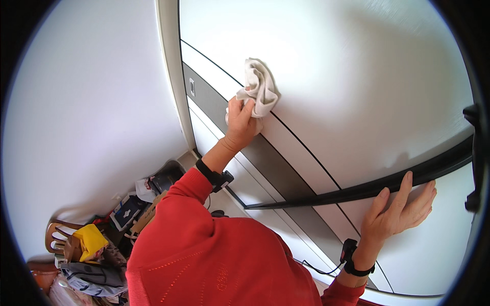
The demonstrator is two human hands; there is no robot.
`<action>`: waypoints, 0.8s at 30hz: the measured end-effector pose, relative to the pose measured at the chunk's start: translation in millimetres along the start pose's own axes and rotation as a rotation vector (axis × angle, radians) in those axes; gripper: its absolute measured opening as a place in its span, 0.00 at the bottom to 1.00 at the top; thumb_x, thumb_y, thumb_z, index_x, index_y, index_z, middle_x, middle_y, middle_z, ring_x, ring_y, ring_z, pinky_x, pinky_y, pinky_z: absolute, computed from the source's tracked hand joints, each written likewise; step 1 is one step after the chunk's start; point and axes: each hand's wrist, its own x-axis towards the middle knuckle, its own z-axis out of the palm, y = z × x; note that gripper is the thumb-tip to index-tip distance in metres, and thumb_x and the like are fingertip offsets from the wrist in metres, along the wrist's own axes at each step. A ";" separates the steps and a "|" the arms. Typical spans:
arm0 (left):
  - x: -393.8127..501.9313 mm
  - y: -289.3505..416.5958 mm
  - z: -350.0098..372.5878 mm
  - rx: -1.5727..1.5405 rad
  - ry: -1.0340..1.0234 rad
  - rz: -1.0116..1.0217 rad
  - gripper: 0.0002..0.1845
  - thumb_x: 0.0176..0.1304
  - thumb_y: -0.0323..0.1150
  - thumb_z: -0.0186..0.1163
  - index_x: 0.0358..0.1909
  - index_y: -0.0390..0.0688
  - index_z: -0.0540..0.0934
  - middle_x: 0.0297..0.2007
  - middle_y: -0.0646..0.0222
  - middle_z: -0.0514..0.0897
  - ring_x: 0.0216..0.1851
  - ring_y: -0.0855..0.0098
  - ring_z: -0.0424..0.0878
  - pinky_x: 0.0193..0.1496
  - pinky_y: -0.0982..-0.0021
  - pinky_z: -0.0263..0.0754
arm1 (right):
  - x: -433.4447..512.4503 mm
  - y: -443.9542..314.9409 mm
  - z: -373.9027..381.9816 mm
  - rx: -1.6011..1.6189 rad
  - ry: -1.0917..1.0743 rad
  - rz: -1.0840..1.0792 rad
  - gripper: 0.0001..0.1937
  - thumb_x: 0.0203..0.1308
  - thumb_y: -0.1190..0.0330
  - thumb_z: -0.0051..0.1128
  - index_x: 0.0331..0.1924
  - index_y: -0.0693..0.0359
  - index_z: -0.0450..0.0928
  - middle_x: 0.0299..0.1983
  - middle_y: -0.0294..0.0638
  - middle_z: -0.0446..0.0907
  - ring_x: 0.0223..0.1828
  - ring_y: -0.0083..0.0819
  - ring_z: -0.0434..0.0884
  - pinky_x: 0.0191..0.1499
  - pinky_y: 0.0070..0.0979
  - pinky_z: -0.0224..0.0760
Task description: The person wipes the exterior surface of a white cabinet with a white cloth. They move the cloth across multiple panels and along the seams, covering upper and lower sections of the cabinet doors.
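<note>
My left hand (240, 120) grips a crumpled off-white cloth (262, 90), which lies against a glossy white door panel (317, 72). Thin black lines and a grey band (268, 168) cross this panel. To the right, my right hand (396, 210) is spread and holds nothing. Its index fingertip overlaps a black door edge strip (367, 187), while the palm faces the neighbouring white panel (448, 214). Black bands with small devices circle both wrists, below the red sleeves. Part of the cloth is hidden behind my left fingers.
A white wall (99, 95) meets the door frame (170, 69) at left. A small recessed pull (192, 87) sits in the grey band. Bags and boxes (128, 210) crowd the floor by the wall, near a wooden chair (53, 235) with a yellow item (92, 241).
</note>
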 end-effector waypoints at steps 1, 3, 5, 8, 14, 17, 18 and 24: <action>-2.4 -8.8 -1.4 0.050 -0.005 -0.026 0.25 0.58 0.14 0.60 0.59 0.34 0.76 0.56 0.47 0.76 0.51 0.47 0.76 0.54 0.57 0.74 | -3.5 0.8 2.4 -0.001 0.002 -0.004 0.22 0.70 0.58 0.51 0.63 0.56 0.81 0.72 0.63 0.65 0.74 0.61 0.62 0.73 0.57 0.43; -5.9 -23.8 -5.8 0.141 -0.011 -0.073 0.28 0.60 0.14 0.60 0.63 0.36 0.74 0.57 0.48 0.75 0.53 0.47 0.75 0.56 0.58 0.73 | -8.2 0.4 5.4 -0.006 -0.010 -0.006 0.22 0.70 0.59 0.51 0.63 0.57 0.81 0.73 0.63 0.64 0.75 0.61 0.62 0.73 0.58 0.45; -5.6 -35.7 -10.6 0.148 -0.043 -0.103 0.30 0.63 0.15 0.59 0.68 0.38 0.71 0.60 0.48 0.72 0.57 0.48 0.72 0.61 0.58 0.69 | -10.5 0.4 6.8 -0.021 -0.013 -0.022 0.22 0.71 0.60 0.51 0.63 0.59 0.81 0.73 0.62 0.63 0.75 0.60 0.61 0.73 0.58 0.46; 1.3 -52.9 -13.6 0.147 -0.014 -0.146 0.29 0.66 0.16 0.57 0.69 0.38 0.69 0.63 0.47 0.68 0.61 0.47 0.70 0.66 0.59 0.66 | -12.1 1.9 6.8 -0.029 -0.029 -0.016 0.21 0.72 0.60 0.50 0.63 0.60 0.80 0.74 0.62 0.62 0.75 0.60 0.61 0.73 0.58 0.48; 29.6 -96.1 -28.1 0.132 0.081 -0.430 0.24 0.73 0.18 0.47 0.69 0.36 0.67 0.68 0.49 0.62 0.69 0.50 0.65 0.73 0.63 0.61 | -7.3 1.7 7.6 -0.036 -0.011 -0.051 0.21 0.73 0.61 0.51 0.63 0.61 0.80 0.74 0.63 0.62 0.74 0.60 0.61 0.71 0.60 0.52; 36.8 -130.1 -37.7 0.314 0.045 -0.393 0.25 0.72 0.22 0.51 0.70 0.32 0.65 0.67 0.46 0.65 0.69 0.48 0.64 0.75 0.58 0.57 | -4.1 2.0 6.2 0.035 0.003 -0.064 0.21 0.73 0.60 0.52 0.62 0.62 0.80 0.73 0.64 0.62 0.73 0.63 0.62 0.71 0.61 0.52; 37.6 -141.7 -40.9 0.349 0.058 -0.415 0.25 0.72 0.24 0.52 0.70 0.31 0.65 0.66 0.44 0.66 0.70 0.47 0.64 0.76 0.56 0.55 | -2.8 1.4 4.8 0.031 0.004 -0.071 0.21 0.72 0.60 0.53 0.62 0.62 0.80 0.73 0.64 0.63 0.73 0.64 0.62 0.71 0.61 0.52; 55.2 -208.5 -67.6 0.114 0.136 -0.613 0.25 0.69 0.25 0.53 0.68 0.34 0.70 0.65 0.50 0.72 0.67 0.53 0.70 0.72 0.60 0.60 | -14.2 3.5 -4.3 0.028 -0.100 -0.060 0.18 0.64 0.62 0.58 0.55 0.56 0.87 0.70 0.59 0.69 0.75 0.62 0.57 0.75 0.58 0.39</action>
